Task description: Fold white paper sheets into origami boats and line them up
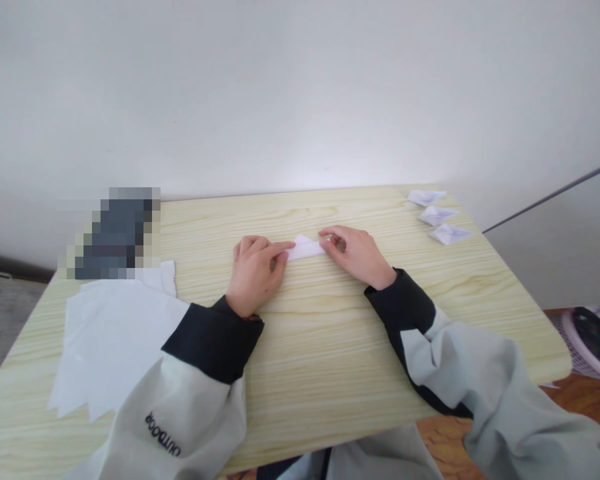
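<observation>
A small piece of folded white paper [306,249] lies between my hands near the middle of the wooden table, with a low peak along its far edge. At its left end, my left hand [257,272] pinches the paper between thumb and forefinger, the other fingers curled. My right hand [359,253] has its thumb and forefinger closed on the right end. Both wrists show black cuffs on light grey sleeves.
Three folded paper boats [439,215] stand in a row at the far right of the table [310,373]. Several white paper sheets [115,333] lie at left, below a pixelated dark object [115,233]. A wall borders the far edge. A pink basket [587,347] sits on the floor at right.
</observation>
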`<state>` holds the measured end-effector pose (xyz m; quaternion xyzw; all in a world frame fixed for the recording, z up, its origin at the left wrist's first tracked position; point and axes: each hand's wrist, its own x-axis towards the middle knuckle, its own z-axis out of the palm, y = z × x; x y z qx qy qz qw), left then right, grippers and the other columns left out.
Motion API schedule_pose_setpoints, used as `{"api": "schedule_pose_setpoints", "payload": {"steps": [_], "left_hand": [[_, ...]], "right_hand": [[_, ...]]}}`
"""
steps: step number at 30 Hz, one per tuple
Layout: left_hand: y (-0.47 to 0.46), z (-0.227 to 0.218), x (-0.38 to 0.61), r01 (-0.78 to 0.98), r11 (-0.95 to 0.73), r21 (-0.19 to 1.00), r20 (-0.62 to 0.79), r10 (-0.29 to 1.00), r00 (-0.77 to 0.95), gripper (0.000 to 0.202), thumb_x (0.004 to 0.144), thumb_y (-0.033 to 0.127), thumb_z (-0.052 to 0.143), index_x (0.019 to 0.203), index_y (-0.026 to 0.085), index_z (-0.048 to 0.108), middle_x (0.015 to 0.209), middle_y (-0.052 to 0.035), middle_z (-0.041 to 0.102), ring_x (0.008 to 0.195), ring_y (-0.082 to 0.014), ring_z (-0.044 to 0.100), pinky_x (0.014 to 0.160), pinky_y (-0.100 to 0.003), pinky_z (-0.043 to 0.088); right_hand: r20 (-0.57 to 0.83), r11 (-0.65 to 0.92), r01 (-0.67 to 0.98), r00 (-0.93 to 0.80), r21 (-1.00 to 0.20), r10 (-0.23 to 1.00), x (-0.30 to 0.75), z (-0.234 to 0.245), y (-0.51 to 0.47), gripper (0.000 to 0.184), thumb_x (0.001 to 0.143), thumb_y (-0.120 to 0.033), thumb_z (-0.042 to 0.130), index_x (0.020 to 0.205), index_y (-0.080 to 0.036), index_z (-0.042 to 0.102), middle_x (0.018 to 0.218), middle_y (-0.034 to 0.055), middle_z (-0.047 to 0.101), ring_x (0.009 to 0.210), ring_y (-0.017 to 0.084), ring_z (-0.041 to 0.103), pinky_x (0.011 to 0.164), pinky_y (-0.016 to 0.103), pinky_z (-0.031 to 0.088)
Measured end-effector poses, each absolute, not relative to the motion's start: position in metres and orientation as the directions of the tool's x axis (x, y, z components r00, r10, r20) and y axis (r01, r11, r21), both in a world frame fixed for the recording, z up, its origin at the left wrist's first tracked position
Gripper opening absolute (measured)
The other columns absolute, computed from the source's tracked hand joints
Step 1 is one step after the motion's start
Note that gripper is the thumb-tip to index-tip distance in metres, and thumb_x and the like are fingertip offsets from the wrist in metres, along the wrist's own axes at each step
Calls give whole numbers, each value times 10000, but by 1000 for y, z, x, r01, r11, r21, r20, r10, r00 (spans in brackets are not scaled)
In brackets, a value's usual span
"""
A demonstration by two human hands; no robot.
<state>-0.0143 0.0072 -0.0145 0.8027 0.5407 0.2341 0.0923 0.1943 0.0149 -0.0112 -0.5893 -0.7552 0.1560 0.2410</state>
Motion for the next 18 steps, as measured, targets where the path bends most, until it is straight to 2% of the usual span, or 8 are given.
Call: {"api": "schedule_pose_setpoints", "payload": {"steps": [4, 13, 18], "left_hand": [[5, -15, -13, 834, -431, 345, 295, 893, 339, 310, 905, 253, 440, 1105, 243, 677, 803, -61, 588, 929, -251, 458, 893, -428, 372], [2, -14, -9, 851, -443, 282, 331, 877, 347, 312, 906, 218, 417, 1095, 215, 665, 861, -78, 581, 990, -267, 433, 919, -440, 384], [0, -12, -7, 858, -409, 312, 293, 900, 323, 302, 899, 207, 414, 1098, 221, 640, 979, -89, 555, 1025, -269, 423, 937, -457, 379]], "right_hand": [[215, 302, 822, -223, -483, 951, 195, -16, 15, 272, 873, -258, 519, 1089, -200, 676, 823, 20, 673, 722, 146, 586, 711, 267, 413], [209, 300, 827, -226, -475, 952, 196, -18, 15, 278, 873, -265, 527, 1094, -216, 689, 806, 14, 666, 720, 138, 587, 694, 261, 404], [188, 305, 826, -243, -475, 952, 196, -17, 15, 284, 885, -273, 522, 1113, -207, 676, 825, 18, 662, 731, 136, 583, 704, 259, 401]]}}
